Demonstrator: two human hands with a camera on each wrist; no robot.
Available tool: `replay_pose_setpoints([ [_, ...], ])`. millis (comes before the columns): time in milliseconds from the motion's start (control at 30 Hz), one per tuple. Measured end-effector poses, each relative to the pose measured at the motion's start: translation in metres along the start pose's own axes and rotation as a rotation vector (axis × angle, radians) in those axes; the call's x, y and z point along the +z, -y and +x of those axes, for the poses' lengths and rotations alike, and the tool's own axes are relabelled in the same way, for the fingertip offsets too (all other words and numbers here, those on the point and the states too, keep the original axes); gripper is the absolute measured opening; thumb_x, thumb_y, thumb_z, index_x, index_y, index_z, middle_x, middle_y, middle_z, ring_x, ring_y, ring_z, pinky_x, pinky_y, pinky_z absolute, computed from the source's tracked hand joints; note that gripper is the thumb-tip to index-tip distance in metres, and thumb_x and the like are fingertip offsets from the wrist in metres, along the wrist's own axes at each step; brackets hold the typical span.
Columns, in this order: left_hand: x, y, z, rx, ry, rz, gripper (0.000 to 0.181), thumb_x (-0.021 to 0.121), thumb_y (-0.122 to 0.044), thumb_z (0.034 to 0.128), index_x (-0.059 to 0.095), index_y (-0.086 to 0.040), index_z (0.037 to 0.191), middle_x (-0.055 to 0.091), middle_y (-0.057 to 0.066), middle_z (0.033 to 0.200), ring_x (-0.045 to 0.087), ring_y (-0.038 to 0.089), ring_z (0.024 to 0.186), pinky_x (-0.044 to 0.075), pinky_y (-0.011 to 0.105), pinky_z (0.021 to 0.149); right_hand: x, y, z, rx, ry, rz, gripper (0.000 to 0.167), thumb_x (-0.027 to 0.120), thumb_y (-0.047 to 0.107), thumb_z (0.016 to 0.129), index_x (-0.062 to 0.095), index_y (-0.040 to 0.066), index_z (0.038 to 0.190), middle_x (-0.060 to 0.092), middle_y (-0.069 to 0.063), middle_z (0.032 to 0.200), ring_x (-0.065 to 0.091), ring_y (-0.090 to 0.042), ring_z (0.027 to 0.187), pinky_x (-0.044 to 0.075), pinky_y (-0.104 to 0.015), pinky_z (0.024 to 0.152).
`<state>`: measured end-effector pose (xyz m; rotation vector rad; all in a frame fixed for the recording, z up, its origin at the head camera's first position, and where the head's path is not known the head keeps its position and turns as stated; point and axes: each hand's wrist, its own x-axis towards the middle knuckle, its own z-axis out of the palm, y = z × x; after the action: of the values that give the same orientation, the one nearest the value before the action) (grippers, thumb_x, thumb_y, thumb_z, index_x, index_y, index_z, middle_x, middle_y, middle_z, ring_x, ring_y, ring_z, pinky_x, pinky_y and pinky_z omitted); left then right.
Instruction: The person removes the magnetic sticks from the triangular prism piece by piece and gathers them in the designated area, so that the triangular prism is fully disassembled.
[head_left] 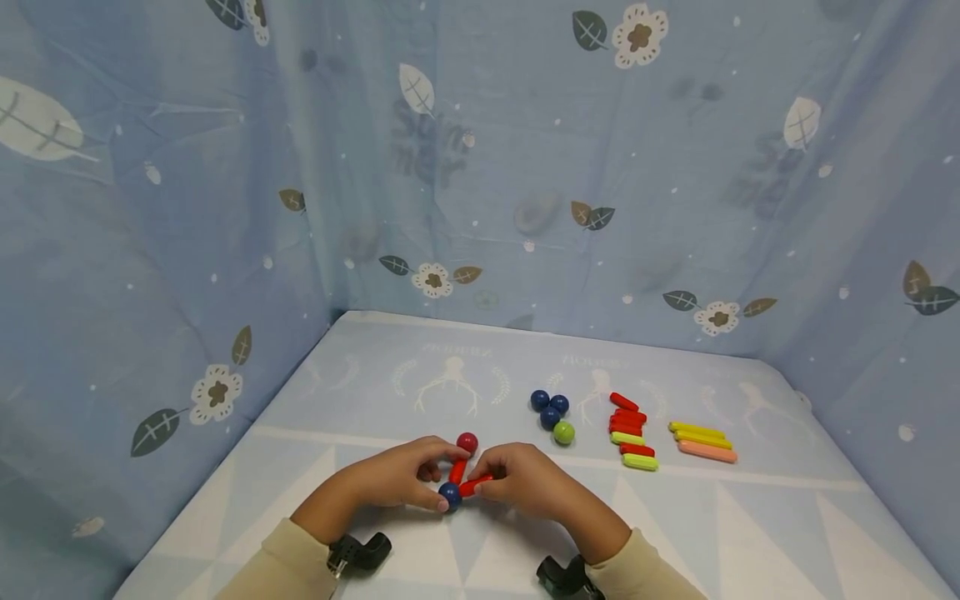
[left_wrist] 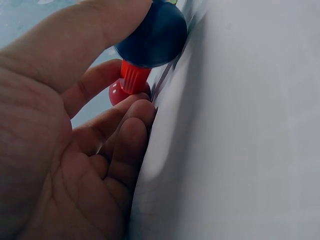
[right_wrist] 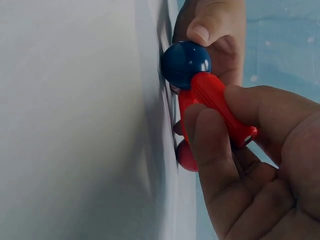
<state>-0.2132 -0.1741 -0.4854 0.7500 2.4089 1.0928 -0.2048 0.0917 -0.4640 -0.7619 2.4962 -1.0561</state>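
Observation:
A dark blue ball sits on the table, joined to a red ribbed rod that leads to a red ball. My left hand holds this piece, its thumb against the blue ball and its index finger by the far end of the rod. Between thumb and fingers, my right hand pinches a second red rod. One end of that rod touches the blue ball; its other end points toward my right palm, showing a small metal tip in the right wrist view.
Beyond my right hand lie three blue balls and a green ball. Farther right are several red and lime rods, then yellow rods and an orange rod. A patterned curtain surrounds the table.

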Motion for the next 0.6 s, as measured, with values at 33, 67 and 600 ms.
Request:
replay_pose_setpoints([
  [33, -0.0002, -0.0004, 0.0000, -0.001, 0.000, 0.003, 0.067, 0.088, -0.032, 0.0873, 0.058, -0.034, 0.147, 0.055, -0.006, 0.132, 0.058, 0.013, 0.106, 0.051, 0.031, 0.097, 0.0008, -0.0010, 0.0002, 0.002, 0.006, -0.007, 0.010, 0.080, 0.017, 0.092, 0.080, 0.027, 0.094, 0.070, 0.013, 0.082, 0.058, -0.009, 0.079, 0.047, -0.025, 0.067],
  [67, -0.0004, -0.0008, 0.0000, -0.002, 0.000, 0.004, 0.067, 0.088, -0.032, 0.0874, 0.058, -0.034, 0.147, 0.056, -0.006, 0.131, 0.058, 0.013, 0.106, 0.051, 0.031, 0.097, 0.0016, -0.0020, 0.0004, 0.007, 0.012, -0.013, 0.009, 0.080, 0.018, 0.092, 0.080, 0.027, 0.093, 0.070, 0.013, 0.081, 0.058, -0.009, 0.078, 0.046, -0.025, 0.067],
  [600, -0.0022, -0.0050, -0.0002, -0.008, -0.001, 0.009, 0.068, 0.089, -0.030, 0.0859, 0.059, -0.029, 0.147, 0.057, -0.003, 0.129, 0.057, 0.014, 0.105, 0.050, 0.030, 0.093, -0.0028, -0.0087, -0.0053, 0.015, 0.059, 0.011, 0.012, 0.078, 0.021, 0.094, 0.079, 0.033, 0.098, 0.071, 0.013, 0.090, 0.060, -0.011, 0.085, 0.048, -0.028, 0.075],
])
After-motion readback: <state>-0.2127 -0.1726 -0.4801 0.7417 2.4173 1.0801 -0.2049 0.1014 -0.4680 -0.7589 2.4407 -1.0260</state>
